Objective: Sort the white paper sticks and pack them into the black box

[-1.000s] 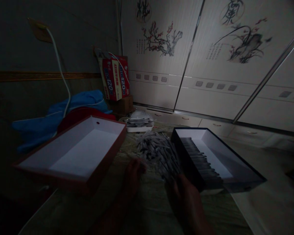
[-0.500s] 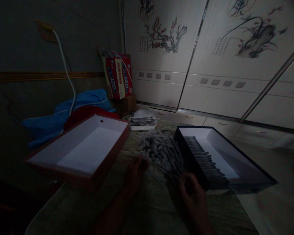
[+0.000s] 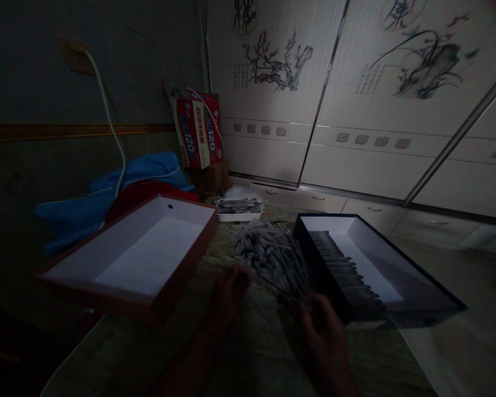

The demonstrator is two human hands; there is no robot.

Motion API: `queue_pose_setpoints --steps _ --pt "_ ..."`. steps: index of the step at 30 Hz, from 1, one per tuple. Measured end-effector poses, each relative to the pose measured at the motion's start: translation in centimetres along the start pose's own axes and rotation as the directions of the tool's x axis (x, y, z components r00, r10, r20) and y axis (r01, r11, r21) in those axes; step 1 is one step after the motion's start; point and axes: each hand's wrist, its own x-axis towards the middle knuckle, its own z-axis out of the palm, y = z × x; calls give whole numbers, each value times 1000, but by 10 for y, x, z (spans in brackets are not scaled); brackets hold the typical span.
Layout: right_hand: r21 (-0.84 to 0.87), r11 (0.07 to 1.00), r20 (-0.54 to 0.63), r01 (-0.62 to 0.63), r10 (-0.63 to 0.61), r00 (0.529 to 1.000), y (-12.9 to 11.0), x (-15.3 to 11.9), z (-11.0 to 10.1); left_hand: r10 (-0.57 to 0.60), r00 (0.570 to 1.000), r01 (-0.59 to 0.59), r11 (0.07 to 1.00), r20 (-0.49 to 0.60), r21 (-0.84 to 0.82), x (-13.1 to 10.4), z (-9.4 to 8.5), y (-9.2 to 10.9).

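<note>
In the dim head view, a heap of thin, pen-like sticks, grey and see-through with dark parts, lies in the middle of the table. My right hand is at the heap's near right side, thumb and fingertips pinched on the end of a slim dark stick that points towards my left hand. My left hand is just left of the heap, its fingers curled together; what they hold is too dark to make out. Beside my right hand, a dark box with a white inside holds a row of similar sticks along its left wall.
On the left stands a red box with a white inside. Behind the heap is a white tray with more sticks. Blue cloth, a red carton and a white cable are further back, before white cabinet doors.
The view has shifted very slightly. Both hands stay in nearly the same place, with the left fingers curling a little more.
</note>
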Motion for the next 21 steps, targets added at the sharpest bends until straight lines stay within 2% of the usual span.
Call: queue_pose_setpoints --steps 8,15,21 --pt "-8 1000 31 -11 12 999 4 -1 3 37 999 -39 998 29 58 -4 5 -1" --pt "41 999 -4 -32 32 999 2 1 3 73 994 -86 984 85 154 -9 8 1" --pt "74 996 -46 -47 50 998 -1 3 2 96 982 -116 985 160 125 -13 9 4"
